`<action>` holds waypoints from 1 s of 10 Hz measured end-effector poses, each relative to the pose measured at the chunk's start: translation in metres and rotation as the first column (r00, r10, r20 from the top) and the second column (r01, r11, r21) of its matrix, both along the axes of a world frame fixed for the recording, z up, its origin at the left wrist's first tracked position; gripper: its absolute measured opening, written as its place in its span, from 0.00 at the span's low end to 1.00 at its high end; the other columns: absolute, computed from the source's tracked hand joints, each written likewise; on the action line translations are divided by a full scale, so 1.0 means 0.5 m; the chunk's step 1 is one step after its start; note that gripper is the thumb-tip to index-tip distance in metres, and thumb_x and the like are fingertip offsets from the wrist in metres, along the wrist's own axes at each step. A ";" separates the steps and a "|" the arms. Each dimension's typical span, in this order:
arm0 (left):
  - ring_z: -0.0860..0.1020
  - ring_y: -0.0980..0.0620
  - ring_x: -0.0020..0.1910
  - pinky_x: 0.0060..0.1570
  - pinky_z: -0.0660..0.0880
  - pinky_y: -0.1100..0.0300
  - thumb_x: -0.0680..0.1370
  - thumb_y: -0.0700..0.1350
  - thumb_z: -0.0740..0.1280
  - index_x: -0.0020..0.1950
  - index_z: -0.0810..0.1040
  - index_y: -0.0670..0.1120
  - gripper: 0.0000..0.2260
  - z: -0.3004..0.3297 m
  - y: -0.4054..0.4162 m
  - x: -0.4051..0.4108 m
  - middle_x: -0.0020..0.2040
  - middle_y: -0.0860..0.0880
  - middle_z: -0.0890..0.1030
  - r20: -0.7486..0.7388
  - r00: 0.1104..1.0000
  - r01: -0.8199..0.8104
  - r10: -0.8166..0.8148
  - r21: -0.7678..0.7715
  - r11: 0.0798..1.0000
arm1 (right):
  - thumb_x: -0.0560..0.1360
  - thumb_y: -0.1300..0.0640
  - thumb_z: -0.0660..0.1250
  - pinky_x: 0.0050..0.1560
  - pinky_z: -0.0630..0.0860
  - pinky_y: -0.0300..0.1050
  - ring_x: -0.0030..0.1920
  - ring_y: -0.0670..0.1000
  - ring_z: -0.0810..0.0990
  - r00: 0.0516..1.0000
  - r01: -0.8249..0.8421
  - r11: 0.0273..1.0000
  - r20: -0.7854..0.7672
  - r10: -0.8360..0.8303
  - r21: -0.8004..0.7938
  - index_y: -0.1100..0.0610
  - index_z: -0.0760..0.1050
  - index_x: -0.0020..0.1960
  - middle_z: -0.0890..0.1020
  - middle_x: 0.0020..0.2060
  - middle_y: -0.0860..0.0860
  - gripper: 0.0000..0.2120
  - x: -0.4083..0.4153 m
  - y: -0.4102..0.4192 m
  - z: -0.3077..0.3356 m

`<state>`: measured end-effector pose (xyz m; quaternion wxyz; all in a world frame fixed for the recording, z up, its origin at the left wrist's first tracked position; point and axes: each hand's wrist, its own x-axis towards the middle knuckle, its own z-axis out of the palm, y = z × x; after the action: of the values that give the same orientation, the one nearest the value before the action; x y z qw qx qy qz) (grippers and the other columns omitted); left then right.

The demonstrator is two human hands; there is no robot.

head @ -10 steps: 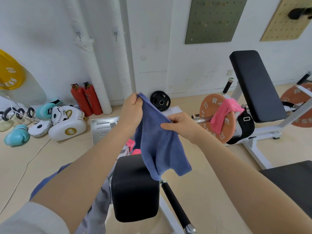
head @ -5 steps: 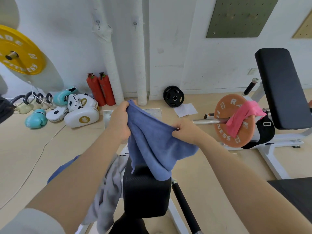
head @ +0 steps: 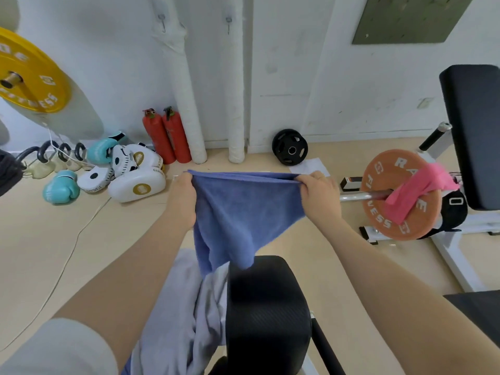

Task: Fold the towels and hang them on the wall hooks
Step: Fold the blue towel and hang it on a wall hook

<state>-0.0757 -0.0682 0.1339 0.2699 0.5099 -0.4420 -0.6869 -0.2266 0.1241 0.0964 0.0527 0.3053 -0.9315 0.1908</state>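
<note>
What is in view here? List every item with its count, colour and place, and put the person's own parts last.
blue terry towel: 1, blue, stretched between both hands
pale grey towel: 1, grey, draped beside the black padded seat
pink cloth: 1, pink, over the orange weight plate
metal wall hooks: 2, silver, high on the wall
red fire extinguishers: 2, red, floor by the wall
small black weight plate: 1, black, leaning on the wall
yellow weight plate: 1, yellow, far left
teal boxing gloves: 2, teal, floor left
white punch pads: several, white, floor left
left hand: 1, gripping the towel's left corner
right hand: 1, gripping its right corner
</note>
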 end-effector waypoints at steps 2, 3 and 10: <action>0.70 0.50 0.46 0.49 0.67 0.57 0.79 0.46 0.55 0.41 0.69 0.49 0.08 -0.023 -0.048 -0.006 0.46 0.48 0.72 0.161 0.981 0.129 -0.109 -0.119 0.984 | 0.66 0.68 0.69 0.61 0.67 0.54 0.39 0.59 0.80 0.957 -0.065 0.995 -0.277 0.082 0.070 0.60 0.80 0.47 0.79 0.41 0.58 0.10 -0.022 0.004 -0.006; 0.67 0.49 0.49 0.48 0.64 0.58 0.79 0.41 0.54 0.49 0.70 0.46 0.06 -0.075 -0.019 0.043 0.48 0.45 0.70 0.235 0.954 0.230 -0.188 -0.169 0.958 | 0.71 0.66 0.67 0.41 0.74 0.50 0.39 0.60 0.78 0.964 -0.213 0.907 -0.072 0.255 0.362 0.59 0.78 0.51 0.77 0.46 0.57 0.10 0.012 0.068 -0.036; 0.72 0.46 0.51 0.50 0.66 0.58 0.79 0.43 0.54 0.65 0.70 0.36 0.17 -0.173 0.304 0.373 0.63 0.37 0.74 0.417 0.887 0.258 -0.199 -0.092 0.962 | 0.53 0.64 0.53 0.29 0.57 0.40 0.26 0.53 0.65 0.478 0.005 0.979 0.860 0.176 -0.203 0.59 0.68 0.27 0.69 0.23 0.55 0.06 0.291 0.367 -0.098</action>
<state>0.1111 0.0838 0.0476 0.1264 0.5638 -0.5938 -0.5599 -0.0811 0.3075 0.0477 -0.4108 0.2060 -0.7910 0.4039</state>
